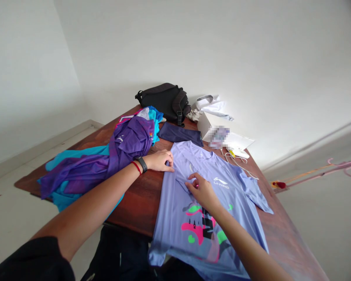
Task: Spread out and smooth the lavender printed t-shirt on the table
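A lavender T-shirt (235, 210) lies front up, with a white logo on its chest and a pink, green and black print below. Its left side is turned inward in a long strip, and its lower edge hangs over the near table edge. My left hand (159, 160), with a dark band and a red cord at the wrist, is closed on the cloth at the turned-in shoulder edge. Over the chest, my right hand (203, 192) has its fingers curled, thumb and forefinger pinched at the folded sleeve cloth.
On the brown wooden table (140, 203), purple and turquoise clothes (131, 136) are heaped at left. Behind are a black backpack (160, 99), a folded dark cloth (179, 133), a white box (207, 127) and a white cable (240, 158). Pink hangers (324, 171) are at right.
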Demonstrator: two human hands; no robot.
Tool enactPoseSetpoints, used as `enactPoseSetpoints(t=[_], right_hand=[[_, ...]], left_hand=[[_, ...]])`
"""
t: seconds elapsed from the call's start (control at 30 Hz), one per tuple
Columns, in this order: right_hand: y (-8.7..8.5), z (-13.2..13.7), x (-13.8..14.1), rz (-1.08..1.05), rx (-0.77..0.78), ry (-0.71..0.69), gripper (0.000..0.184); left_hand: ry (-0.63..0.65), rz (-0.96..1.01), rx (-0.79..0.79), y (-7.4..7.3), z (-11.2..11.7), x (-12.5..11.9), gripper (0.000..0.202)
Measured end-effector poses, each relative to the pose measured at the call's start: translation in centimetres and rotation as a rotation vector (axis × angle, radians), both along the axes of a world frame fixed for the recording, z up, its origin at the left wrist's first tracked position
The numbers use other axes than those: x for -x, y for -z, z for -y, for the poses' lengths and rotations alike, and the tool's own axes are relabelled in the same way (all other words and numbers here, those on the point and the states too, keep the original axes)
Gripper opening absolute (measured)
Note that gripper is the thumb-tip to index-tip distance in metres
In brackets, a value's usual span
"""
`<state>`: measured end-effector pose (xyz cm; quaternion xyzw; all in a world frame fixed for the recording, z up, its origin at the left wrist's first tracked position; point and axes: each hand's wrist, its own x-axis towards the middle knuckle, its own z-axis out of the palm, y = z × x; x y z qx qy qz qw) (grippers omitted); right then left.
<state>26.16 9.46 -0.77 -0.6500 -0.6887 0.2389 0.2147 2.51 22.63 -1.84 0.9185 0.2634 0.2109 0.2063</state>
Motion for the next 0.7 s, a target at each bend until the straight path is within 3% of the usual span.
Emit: enactPoseSetpoints(t=[0.13,0.3,0.47,0.53,0.7], right_hand=[[-0.3,0.2,-0.2,0.109,-0.038,-0.025,0.017],[-1.0,0.8,-0.1,0.089,-0.166,-0.024,0.024],[-0.8,1.0,-0.1,0.051,0.008,-0.03,0.041],[-0.7,1.0,-0.3,0.077,0.012,-0.048,0.034],[-0.9,1.4,-0.5,0.083,-0.152,-0.198,0.009]], left_hand=[[-0.062,-0.058,-0.034,-0.1,0.4,0.1,0.025],[-0.068,-0.113,-0.012,-0.3,0.9,0.0,0.017],[0.003,-0.094,0.027,-0.6,1.0,-0.1,0.034],[0.056,-0.079,0.028,-0.6,0.9,-0.1,0.038],[0.138,-0.005,0.066,-0.4,0.6,-0.2,0.02]])
